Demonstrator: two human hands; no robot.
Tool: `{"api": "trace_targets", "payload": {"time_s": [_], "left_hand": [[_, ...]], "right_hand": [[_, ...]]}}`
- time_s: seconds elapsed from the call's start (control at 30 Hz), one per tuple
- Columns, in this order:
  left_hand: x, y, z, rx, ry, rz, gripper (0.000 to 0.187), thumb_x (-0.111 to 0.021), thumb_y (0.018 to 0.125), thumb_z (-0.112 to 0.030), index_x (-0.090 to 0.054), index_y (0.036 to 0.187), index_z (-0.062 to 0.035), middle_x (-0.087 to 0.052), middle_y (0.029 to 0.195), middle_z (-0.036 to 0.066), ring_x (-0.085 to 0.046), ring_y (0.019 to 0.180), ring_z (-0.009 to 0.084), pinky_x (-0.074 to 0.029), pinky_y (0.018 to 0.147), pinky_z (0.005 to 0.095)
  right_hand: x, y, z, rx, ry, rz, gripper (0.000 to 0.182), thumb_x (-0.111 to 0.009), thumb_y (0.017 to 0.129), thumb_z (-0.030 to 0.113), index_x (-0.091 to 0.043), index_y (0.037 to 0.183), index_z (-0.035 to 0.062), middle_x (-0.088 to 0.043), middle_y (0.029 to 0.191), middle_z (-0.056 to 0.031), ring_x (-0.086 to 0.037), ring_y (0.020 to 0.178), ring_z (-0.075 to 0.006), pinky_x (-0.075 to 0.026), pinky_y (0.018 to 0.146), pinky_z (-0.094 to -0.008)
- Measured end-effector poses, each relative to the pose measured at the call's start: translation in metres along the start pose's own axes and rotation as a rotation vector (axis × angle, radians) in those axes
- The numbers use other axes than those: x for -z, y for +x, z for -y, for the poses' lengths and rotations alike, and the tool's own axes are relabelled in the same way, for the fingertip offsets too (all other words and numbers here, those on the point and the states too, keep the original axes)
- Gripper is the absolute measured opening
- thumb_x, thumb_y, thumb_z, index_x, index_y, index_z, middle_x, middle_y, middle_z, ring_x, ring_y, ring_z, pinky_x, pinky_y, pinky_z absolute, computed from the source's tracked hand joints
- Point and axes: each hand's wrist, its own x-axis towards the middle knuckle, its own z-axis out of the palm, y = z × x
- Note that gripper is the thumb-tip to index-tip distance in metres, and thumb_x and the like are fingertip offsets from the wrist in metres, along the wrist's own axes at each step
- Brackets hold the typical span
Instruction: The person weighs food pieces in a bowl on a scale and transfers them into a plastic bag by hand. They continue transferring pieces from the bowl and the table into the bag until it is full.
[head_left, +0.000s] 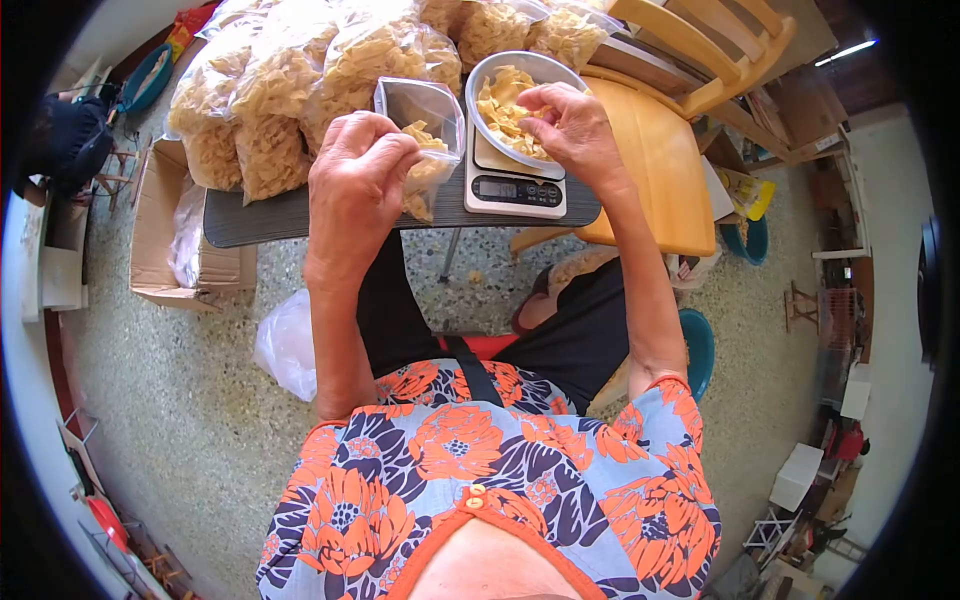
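Note:
My left hand pinches the edge of a clear plastic bag, whose mouth gapes upward. A few pale yellow dried chips lie inside it. To the right, a white bowl with more of these chips rests on a digital kitchen scale. Its display is lit, but the digits are too small to read surely. Over the bowl, my right hand has thumb and fingers drawn together on chips; the fingertips partly hide them.
Filled clear bags of chips are piled on the dark table. A wooden chair adjoins the table's right side. An open cardboard box stands at left, near a white plastic bag on the floor. Teal basins sit at right.

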Motion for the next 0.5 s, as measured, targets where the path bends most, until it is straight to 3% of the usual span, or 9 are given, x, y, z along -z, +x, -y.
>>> {"api": "trace_targets", "payload": {"time_s": [0.03, 0.07, 0.1, 0.17, 0.3, 0.37, 0.5], "left_hand": [[0.0, 0.0, -0.001, -0.005, 0.0, 0.01, 0.011, -0.079, 0.081, -0.003, -0.074, 0.091, -0.0029, -0.066, 0.093, 0.01, -0.064, 0.093, 0.0304, -0.053, 0.081, 0.042], [0.001, 0.0, -0.002, -0.011, 0.002, 0.02, 0.011, -0.079, 0.082, -0.001, -0.075, 0.092, -0.0023, -0.067, 0.093, 0.01, -0.065, 0.092, 0.0295, -0.053, 0.081, 0.0411], [0.001, 0.0, -0.002, -0.012, 0.006, 0.023, 0.011, -0.079, 0.082, -0.001, -0.075, 0.092, -0.0023, -0.067, 0.093, 0.01, -0.065, 0.092, 0.0295, -0.053, 0.081, 0.0411], [0.001, 0.0, -0.003, -0.017, 0.03, 0.019, 0.01, -0.08, 0.081, -0.007, -0.074, 0.089, -0.003, -0.067, 0.093, 0.01, -0.064, 0.094, 0.0311, -0.053, 0.082, 0.0431], [0.002, 0.0, -0.004, -0.009, 0.031, 0.023, 0.011, -0.08, 0.082, -0.002, -0.074, 0.092, -0.0017, -0.067, 0.093, 0.01, -0.065, 0.093, 0.0295, -0.053, 0.082, 0.0407], [0.002, 0.001, -0.004, -0.008, 0.025, 0.032, 0.011, -0.08, 0.082, -0.002, -0.074, 0.092, -0.0019, -0.067, 0.093, 0.01, -0.065, 0.093, 0.0295, -0.053, 0.082, 0.0407], [0.001, 0.001, -0.004, -0.012, 0.032, 0.034, 0.011, -0.08, 0.081, -0.001, -0.074, 0.092, -0.0019, -0.067, 0.093, 0.01, -0.065, 0.093, 0.0295, -0.053, 0.082, 0.0408]], "right_hand": [[-0.002, 0.002, -0.002, 0.117, -0.133, -0.025, 0.022, -0.078, 0.088, 0.006, -0.076, 0.109, 0.0035, -0.071, 0.093, -0.0051, -0.066, 0.077, -0.0126, -0.055, 0.073, -0.0289], [-0.003, 0.004, -0.004, 0.162, -0.21, -0.013, 0.026, -0.075, 0.084, 0.004, -0.075, 0.11, 0.0068, -0.069, 0.1, -0.0079, -0.07, 0.083, -0.0216, -0.056, 0.076, -0.0335], [-0.005, 0.007, -0.006, 0.162, -0.205, -0.014, 0.026, -0.075, 0.084, 0.004, -0.075, 0.11, 0.0068, -0.069, 0.1, -0.0079, -0.07, 0.083, -0.0216, -0.056, 0.076, -0.0335], [-0.005, 0.011, -0.006, 0.358, -0.41, -0.054, 0.023, -0.073, 0.084, 0.004, -0.074, 0.107, 0.0092, -0.07, 0.103, -0.0091, -0.071, 0.088, -0.0293, -0.057, 0.079, -0.0384], [-0.008, 0.015, -0.008, 0.293, -0.483, 0.06, 0.018, -0.07, 0.086, 0.004, -0.072, 0.103, 0.0102, -0.071, 0.104, -0.0094, -0.071, 0.092, -0.0339, -0.057, 0.079, -0.0416], [-0.012, 0.018, -0.014, 0.365, -0.457, -0.015, 0.013, -0.069, 0.088, 0.005, -0.071, 0.1, 0.01, -0.072, 0.101, -0.0089, -0.071, 0.092, -0.0334, -0.057, 0.079, -0.042], [-0.004, 0.015, -0.014, 0.299, -0.4, -0.054, 0.014, -0.07, 0.088, 0.005, -0.074, 0.1, 0.0094, -0.074, 0.098, -0.0111, -0.071, 0.09, -0.0339, -0.057, 0.078, -0.0406]]}}
